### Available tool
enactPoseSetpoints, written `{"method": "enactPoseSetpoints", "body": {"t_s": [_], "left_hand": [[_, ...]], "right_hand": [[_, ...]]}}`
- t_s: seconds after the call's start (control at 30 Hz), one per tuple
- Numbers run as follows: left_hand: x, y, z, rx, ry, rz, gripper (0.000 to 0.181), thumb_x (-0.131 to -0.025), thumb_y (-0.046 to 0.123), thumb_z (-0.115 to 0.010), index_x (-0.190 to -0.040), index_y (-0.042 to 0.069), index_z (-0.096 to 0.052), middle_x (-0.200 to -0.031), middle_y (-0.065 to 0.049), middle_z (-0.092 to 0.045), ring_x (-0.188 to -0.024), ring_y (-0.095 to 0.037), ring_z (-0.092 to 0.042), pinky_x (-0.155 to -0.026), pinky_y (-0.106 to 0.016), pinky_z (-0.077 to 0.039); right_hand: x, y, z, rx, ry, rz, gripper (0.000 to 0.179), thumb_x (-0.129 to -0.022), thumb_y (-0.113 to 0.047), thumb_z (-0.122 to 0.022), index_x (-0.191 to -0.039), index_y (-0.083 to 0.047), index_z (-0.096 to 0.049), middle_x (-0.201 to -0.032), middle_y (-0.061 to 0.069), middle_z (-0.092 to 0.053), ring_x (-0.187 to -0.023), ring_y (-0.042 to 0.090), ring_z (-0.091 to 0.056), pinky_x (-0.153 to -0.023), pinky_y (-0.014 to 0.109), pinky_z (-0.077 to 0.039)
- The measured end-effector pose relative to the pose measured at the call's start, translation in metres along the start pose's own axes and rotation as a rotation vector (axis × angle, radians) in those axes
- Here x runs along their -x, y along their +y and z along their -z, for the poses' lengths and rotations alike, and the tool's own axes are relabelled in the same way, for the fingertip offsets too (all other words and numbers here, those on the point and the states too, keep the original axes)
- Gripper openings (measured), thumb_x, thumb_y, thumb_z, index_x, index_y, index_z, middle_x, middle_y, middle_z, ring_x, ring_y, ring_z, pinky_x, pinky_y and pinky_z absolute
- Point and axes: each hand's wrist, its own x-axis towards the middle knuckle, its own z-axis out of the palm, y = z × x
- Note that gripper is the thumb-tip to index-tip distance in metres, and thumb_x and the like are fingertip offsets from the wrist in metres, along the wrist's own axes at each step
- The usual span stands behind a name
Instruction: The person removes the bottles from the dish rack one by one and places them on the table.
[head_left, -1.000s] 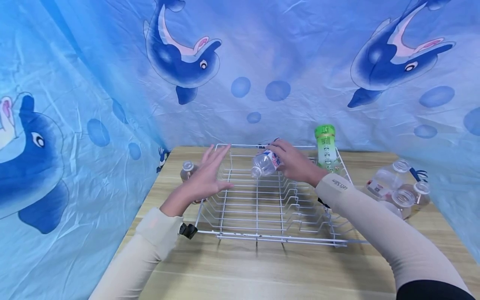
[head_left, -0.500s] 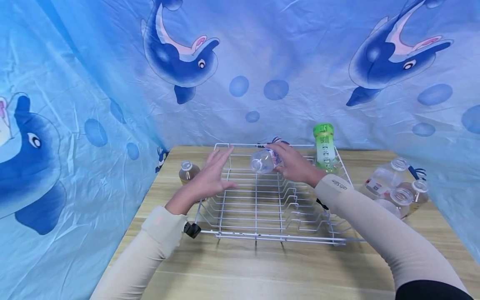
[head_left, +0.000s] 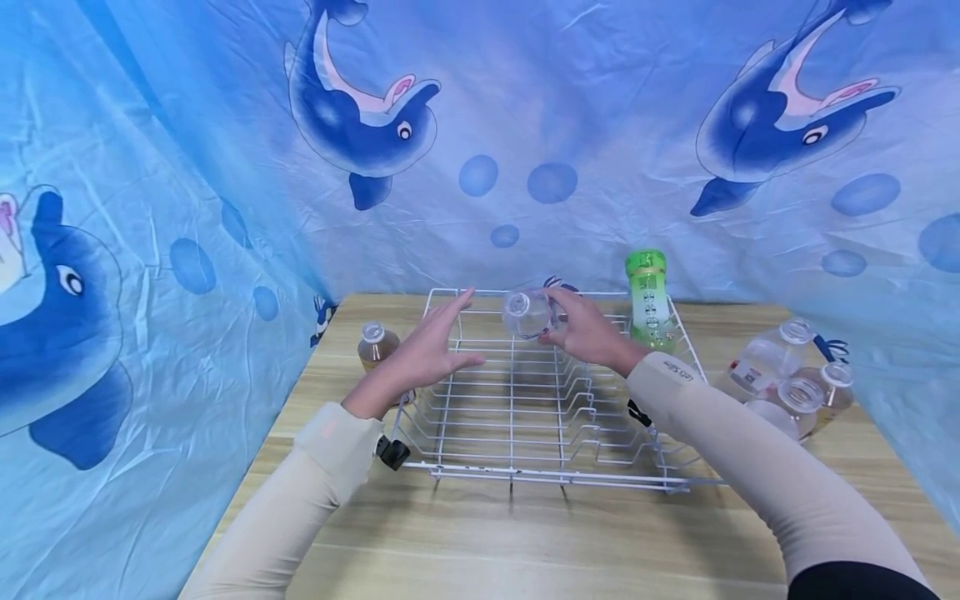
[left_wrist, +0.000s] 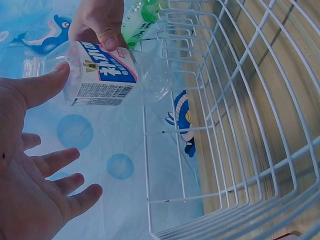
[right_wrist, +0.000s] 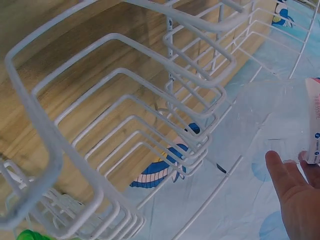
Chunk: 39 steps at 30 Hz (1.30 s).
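A clear plastic bottle [head_left: 522,315] is gripped by my right hand [head_left: 588,335] over the back of a white wire dish rack [head_left: 512,474]. Its neck points upward, and in the left wrist view the bottle's label [left_wrist: 107,70] shows white, blue and red. To the left, my left hand [head_left: 422,350] hovers above the rack's left side with spread fingers, holding nothing. In the left wrist view its thumb [left_wrist: 47,87] overlaps the bottle, but the head view shows a gap between them. A green-topped bottle [head_left: 647,300] stands upright at the rack's back right.
A small brown-tinted bottle [head_left: 375,343] stands left of the rack, partly behind my left hand. Several clear bottles [head_left: 772,358] cluster on the wooden table [head_left: 480,542] at right. Blue dolphin-print sheeting [head_left: 510,125] hangs close behind the table and along its sides.
The bottle in my right hand has turned from lying tilted, neck toward me, to neck up. My left hand has shifted slightly right.
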Motion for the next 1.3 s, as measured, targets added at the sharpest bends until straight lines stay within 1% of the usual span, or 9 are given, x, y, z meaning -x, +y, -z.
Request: {"method": "enactPoseSetpoints", "body": {"t_s": [0.13, 0.23, 0.4, 0.5, 0.67, 0.8, 1.03, 1.17, 1.3], "left_hand": [[-0.006, 0.001, -0.001, 0.018, 0.000, -0.007, 0.107, -0.086, 0.031, -0.083, -0.164, 0.023, -0.010, -0.160, -0.010, -0.035, -0.148, -0.034, -0.027, -0.119, -0.057, -0.024], [-0.009, 0.000, -0.002, 0.037, -0.003, -0.006, 0.107, -0.086, 0.030, -0.083, -0.164, 0.021, -0.011, -0.160, -0.013, -0.036, -0.147, -0.035, -0.028, -0.119, -0.057, -0.023], [-0.015, -0.003, -0.005, 0.090, 0.001, -0.001, 0.106, -0.085, 0.024, -0.084, -0.163, 0.017, -0.013, -0.158, -0.016, -0.038, -0.146, -0.036, -0.031, -0.119, -0.055, -0.024], [-0.017, -0.004, -0.007, 0.118, 0.001, 0.000, 0.106, -0.084, 0.022, -0.084, -0.163, 0.016, -0.014, -0.158, -0.016, -0.038, -0.146, -0.035, -0.032, -0.119, -0.053, -0.025], [-0.022, -0.003, -0.010, 0.129, -0.016, -0.025, 0.107, -0.083, 0.024, -0.085, -0.163, 0.016, -0.014, -0.157, -0.015, -0.039, -0.141, -0.034, -0.041, -0.116, -0.050, -0.034], [-0.025, 0.000, -0.013, 0.122, -0.030, -0.018, 0.108, -0.083, 0.027, -0.085, -0.163, 0.017, -0.013, -0.158, -0.014, -0.039, -0.138, -0.033, -0.046, -0.111, -0.049, -0.042], [-0.032, 0.004, -0.021, 0.173, -0.071, 0.002, 0.106, -0.084, 0.026, -0.084, -0.163, 0.011, -0.013, -0.158, -0.015, -0.038, -0.137, -0.036, -0.047, -0.108, -0.050, -0.044], [-0.033, 0.003, -0.027, 0.218, -0.087, 0.010, 0.105, -0.084, 0.024, -0.084, -0.163, 0.016, -0.015, -0.156, -0.015, -0.041, -0.133, -0.037, -0.050, -0.103, -0.050, -0.049], [-0.034, 0.002, -0.032, 0.260, -0.082, -0.006, 0.100, -0.083, 0.020, -0.084, -0.162, 0.022, -0.022, -0.153, -0.013, -0.046, -0.128, -0.037, -0.054, -0.100, -0.050, -0.051]], "right_hand": [[0.001, 0.001, -0.001, -0.132, -0.017, -0.018, 0.074, -0.083, -0.007, -0.082, -0.147, -0.011, -0.046, -0.133, 0.011, -0.058, -0.121, 0.033, -0.060, -0.098, 0.046, -0.053], [0.001, 0.000, -0.002, -0.183, -0.028, -0.027, 0.072, -0.084, -0.006, -0.080, -0.148, -0.010, -0.045, -0.134, 0.012, -0.059, -0.122, 0.035, -0.060, -0.097, 0.043, -0.054], [0.002, -0.002, -0.001, -0.192, -0.041, -0.046, 0.071, -0.086, -0.008, -0.080, -0.147, -0.009, -0.045, -0.134, 0.015, -0.060, -0.121, 0.037, -0.061, -0.096, 0.044, -0.055], [0.003, -0.003, 0.000, -0.168, -0.039, -0.054, 0.068, -0.086, -0.013, -0.081, -0.145, -0.007, -0.048, -0.133, 0.015, -0.061, -0.122, 0.035, -0.060, -0.101, 0.046, -0.051], [0.004, -0.005, 0.001, -0.145, -0.029, -0.058, 0.066, -0.086, -0.018, -0.082, -0.142, -0.005, -0.051, -0.131, 0.015, -0.064, -0.123, 0.033, -0.060, -0.108, 0.050, -0.044], [0.005, -0.007, 0.002, -0.162, -0.029, -0.051, 0.067, -0.086, -0.020, -0.082, -0.143, -0.005, -0.051, -0.130, 0.015, -0.065, -0.120, 0.032, -0.061, -0.108, 0.050, -0.045], [0.009, -0.009, -0.001, -0.183, -0.059, -0.018, 0.070, -0.086, -0.027, -0.082, -0.145, -0.007, -0.050, -0.123, 0.010, -0.068, -0.115, 0.028, -0.064, -0.104, 0.048, -0.048], [0.009, -0.012, -0.003, -0.190, -0.078, 0.024, 0.072, -0.086, -0.030, -0.081, -0.147, -0.010, -0.049, -0.122, 0.007, -0.069, -0.113, 0.024, -0.065, -0.103, 0.046, -0.050], [0.009, -0.013, -0.006, -0.221, -0.082, 0.052, 0.071, -0.087, -0.029, -0.080, -0.147, -0.010, -0.049, -0.121, 0.007, -0.069, -0.112, 0.024, -0.065, -0.103, 0.051, -0.049]]}}
